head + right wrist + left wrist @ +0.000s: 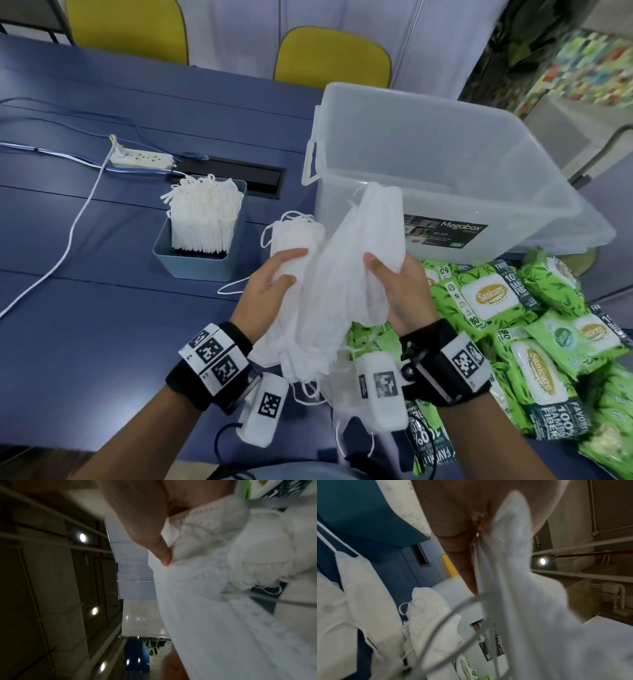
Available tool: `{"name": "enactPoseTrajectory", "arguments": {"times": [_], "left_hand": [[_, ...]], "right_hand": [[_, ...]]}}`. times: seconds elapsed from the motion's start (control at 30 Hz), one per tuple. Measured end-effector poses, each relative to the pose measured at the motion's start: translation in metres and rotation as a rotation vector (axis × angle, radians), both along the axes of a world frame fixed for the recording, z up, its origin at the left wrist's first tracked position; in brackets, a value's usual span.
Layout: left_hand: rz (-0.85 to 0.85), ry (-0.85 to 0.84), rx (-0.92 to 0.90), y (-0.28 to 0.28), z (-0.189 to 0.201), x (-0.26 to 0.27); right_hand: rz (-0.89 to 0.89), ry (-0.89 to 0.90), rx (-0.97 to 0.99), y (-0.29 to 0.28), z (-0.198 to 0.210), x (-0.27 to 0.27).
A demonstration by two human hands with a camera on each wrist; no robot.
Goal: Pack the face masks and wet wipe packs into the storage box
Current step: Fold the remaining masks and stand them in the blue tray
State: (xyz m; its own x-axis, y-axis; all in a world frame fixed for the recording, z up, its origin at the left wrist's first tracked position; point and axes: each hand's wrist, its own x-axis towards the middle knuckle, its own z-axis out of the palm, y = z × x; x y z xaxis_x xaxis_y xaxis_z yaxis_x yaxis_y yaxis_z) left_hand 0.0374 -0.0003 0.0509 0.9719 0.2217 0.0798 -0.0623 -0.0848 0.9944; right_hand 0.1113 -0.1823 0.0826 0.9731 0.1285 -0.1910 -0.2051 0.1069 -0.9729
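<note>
Both hands hold one loose bundle of white face masks (337, 284) above the near edge of the blue table (102, 308). The left hand (270, 291) has its fingers laid fairly straight against the bundle's left side, thumb across the front; whether that grip truly curls round the masks cannot be told from the head view, and the left wrist view shows only a palm (453, 520) pressed to blurred white fabric. The right hand (397, 291) grips the bundle's right side, fingers wrapped into the cloth. The right wrist view adds what the head view hides: a thumb (154, 545) dug into the fabric's stitched edge.

Just beyond both grips stands the clear storage box (445, 164), open, with nothing visible inside. To the right of the right grip and below it lie green wet wipe packs (493, 298), heaped on the table. Left of the left grip, well apart, a blue bin (202, 263) holds more masks on edge. Only the left wrist view shows further masks (368, 601) lying on the table beneath that hand. Elastic loops hang from the bundle.
</note>
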Motion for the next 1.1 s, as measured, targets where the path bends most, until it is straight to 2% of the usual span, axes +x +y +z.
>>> {"name": "enactPoseTrajectory", "arguments": {"times": [0.17,0.23,0.37,0.43,0.5,0.63,0.77,0.8,0.87,0.93,1.0,1.1], "left_hand": [[-0.017,0.053,-0.184,-0.021,0.004,0.005],[0.0,0.068,-0.144,-0.025,0.002,0.004],[0.077,0.126,-0.162,-0.02,-0.004,0.0],[0.116,0.172,-0.189,-0.015,-0.008,-0.001],[0.149,0.193,-0.201,-0.012,-0.012,-0.002],[0.177,0.21,-0.243,-0.013,-0.01,-0.006],[0.158,0.275,-0.409,-0.012,-0.012,-0.007],[0.148,0.263,-0.388,-0.012,-0.014,-0.006],[0.195,0.216,-0.212,-0.012,-0.011,-0.005],[0.256,0.179,-0.116,-0.006,-0.012,-0.003],[0.291,0.124,-0.071,0.004,-0.014,-0.004],[0.317,0.083,-0.171,0.015,-0.009,-0.009]], "right_hand": [[0.155,-0.121,-0.26,0.017,-0.004,-0.004],[0.131,-0.164,-0.304,0.02,-0.003,-0.004],[-0.061,-0.125,-0.165,0.005,0.003,0.009],[-0.027,-0.068,-0.045,-0.002,0.005,0.01],[0.07,-0.054,-0.013,-0.001,0.006,0.001],[0.3,-0.147,-0.206,0.024,-0.015,-0.025],[0.363,-0.279,-0.482,0.046,-0.037,-0.04],[0.368,-0.325,-0.541,0.05,-0.04,-0.043],[0.38,-0.426,-0.609,0.058,-0.045,-0.047],[0.374,-0.5,-0.649,0.062,-0.049,-0.046],[0.395,-0.451,-0.648,0.067,-0.05,-0.042],[0.551,-0.244,-0.394,0.074,-0.051,-0.04]]}}
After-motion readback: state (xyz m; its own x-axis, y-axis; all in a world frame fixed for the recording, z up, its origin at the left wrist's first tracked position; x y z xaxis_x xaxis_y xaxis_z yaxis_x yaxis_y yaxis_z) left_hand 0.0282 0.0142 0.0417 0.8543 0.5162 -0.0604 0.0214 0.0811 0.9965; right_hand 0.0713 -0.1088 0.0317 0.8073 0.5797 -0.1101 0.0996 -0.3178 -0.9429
